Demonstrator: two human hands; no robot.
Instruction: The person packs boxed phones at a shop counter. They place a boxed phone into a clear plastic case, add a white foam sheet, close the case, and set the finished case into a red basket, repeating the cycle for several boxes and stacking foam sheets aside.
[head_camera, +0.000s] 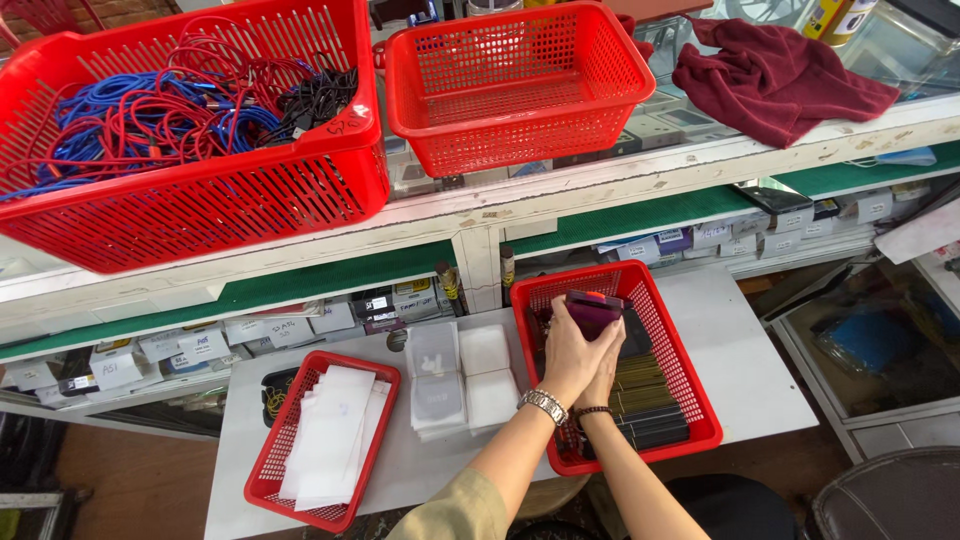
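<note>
Both my hands are raised together over a red basket (690, 385) on the low white table (750, 370). My left hand (567, 352), with a metal watch on its wrist, and my right hand (606, 365), with a dark bracelet, grip a dark purple phone (592, 310) just above the basket. Inside the basket lie rows of dark flat phones or cases (648, 400), stacked on edge.
A second red basket (275, 470) with white sheets sits at the table's left. Small clear sleeves (460, 385) lie between the baskets. On the glass counter above stand a red basket of tangled cables (180, 130), another red basket (515, 80), and a maroon cloth (775, 75).
</note>
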